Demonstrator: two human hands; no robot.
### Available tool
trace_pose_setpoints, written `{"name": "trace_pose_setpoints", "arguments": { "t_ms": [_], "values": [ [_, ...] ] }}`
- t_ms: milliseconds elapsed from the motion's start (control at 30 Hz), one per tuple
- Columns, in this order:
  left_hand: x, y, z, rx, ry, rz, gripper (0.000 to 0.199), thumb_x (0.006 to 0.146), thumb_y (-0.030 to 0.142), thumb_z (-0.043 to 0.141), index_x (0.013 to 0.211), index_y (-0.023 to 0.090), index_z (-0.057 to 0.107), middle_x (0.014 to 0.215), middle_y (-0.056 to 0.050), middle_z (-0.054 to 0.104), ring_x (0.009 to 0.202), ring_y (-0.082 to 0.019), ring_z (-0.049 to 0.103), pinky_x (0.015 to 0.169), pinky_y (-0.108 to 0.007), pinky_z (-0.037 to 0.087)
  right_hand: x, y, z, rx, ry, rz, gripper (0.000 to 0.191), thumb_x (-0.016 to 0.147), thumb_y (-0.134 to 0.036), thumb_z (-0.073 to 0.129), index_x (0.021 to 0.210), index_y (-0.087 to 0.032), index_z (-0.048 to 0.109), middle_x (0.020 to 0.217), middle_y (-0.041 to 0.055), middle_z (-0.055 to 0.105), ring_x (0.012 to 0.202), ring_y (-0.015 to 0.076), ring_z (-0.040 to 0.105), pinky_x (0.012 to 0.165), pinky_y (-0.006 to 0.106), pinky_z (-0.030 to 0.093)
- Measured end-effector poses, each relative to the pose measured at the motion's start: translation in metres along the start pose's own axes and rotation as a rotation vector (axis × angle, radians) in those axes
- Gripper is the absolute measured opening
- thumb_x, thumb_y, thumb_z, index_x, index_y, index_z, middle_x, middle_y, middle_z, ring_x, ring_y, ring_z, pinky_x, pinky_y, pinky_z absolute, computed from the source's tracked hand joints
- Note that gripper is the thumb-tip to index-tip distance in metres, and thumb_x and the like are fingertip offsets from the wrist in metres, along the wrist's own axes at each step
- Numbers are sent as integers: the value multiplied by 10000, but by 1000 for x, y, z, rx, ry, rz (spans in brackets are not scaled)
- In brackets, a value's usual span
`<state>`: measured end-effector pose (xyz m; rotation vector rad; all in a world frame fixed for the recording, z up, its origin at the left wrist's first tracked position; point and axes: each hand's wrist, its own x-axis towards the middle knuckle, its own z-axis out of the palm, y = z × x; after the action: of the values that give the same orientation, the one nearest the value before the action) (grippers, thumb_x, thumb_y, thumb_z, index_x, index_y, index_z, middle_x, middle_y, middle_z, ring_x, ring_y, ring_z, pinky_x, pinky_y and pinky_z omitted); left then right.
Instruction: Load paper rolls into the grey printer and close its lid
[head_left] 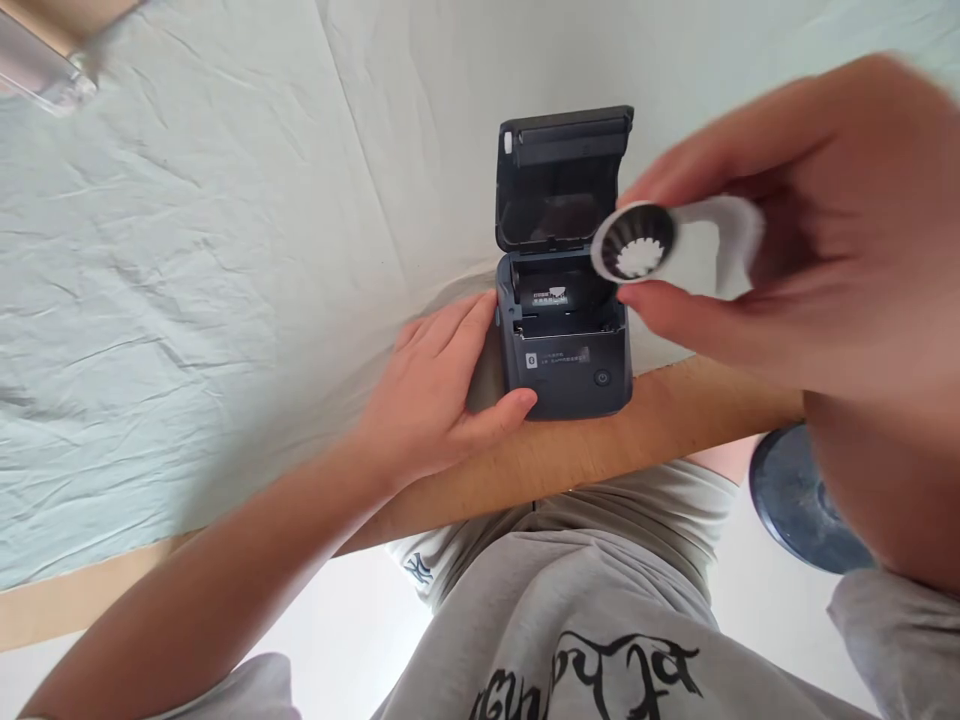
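Note:
A small dark label printer (566, 375) stands near the table's front edge with its lid (559, 185) raised and its paper bay uncovered. My left hand (435, 390) steadies it, fingers stretched along its left side and thumb on the front corner. Above the bay's right side, my right hand (840, 240) pinches a small white label roll (637, 245) between thumb and fingers. The roll's hollow core, dark with a white toothed shape visible in it, faces me. A loose strip trails from the roll toward the palm. Part of the bay is hidden behind the roll.
A pale, wrinkled cloth (225, 250) covers the table, leaving a wooden front edge (652, 405) bare. A clear plastic object (52, 75) lies at the far left corner. Below the table, at right, is a round dark stool-like disc (806, 500).

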<state>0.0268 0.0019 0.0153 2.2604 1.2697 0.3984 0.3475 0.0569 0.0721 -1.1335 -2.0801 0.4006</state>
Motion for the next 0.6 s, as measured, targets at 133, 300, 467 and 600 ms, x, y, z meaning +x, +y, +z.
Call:
{"name": "trace_pose_setpoints", "arguments": {
  "t_ms": [133, 300, 467, 600],
  "values": [
    [0, 1, 1, 1, -4, -6, 1049, 1236, 932, 522, 1961, 175, 510, 1972, -255, 629, 1812, -514, 636, 1469, -679, 576, 13, 12, 27, -15, -111, -333, 492, 945, -221, 758, 1406, -363, 857, 1331, -15, 929, 1181, 211, 912, 951, 379, 793],
    [-1, 3, 4, -10, 11, 25, 1102, 1246, 970, 462, 1951, 125, 514, 1961, -276, 634, 1807, -506, 643, 1501, -662, 547, 2, 31, 47, 22, 12, -329, 346, 935, -125, 793, 1231, -305, 777, 1260, -73, 951, 1034, 182, 940, 891, 322, 797],
    [-1, 4, 4, -37, 8, 24, 1117, 1232, 1003, 454, 1960, 159, 522, 1962, -258, 641, 1823, -509, 626, 1523, -672, 522, 2, 30, 46, 91, 36, -397, 188, 1030, -150, 896, 1089, -308, 811, 1182, -45, 957, 972, 183, 936, 822, 322, 797],
    [0, 4, 3, -33, 14, 27, 1112, 1226, 995, 477, 1948, 151, 540, 1938, -261, 661, 1791, -515, 654, 1487, -673, 565, 2, 26, 43, 117, 3, -349, 176, 1078, -129, 849, 1055, -301, 818, 1058, -37, 924, 870, 160, 886, 749, 310, 748]
  ]
}}
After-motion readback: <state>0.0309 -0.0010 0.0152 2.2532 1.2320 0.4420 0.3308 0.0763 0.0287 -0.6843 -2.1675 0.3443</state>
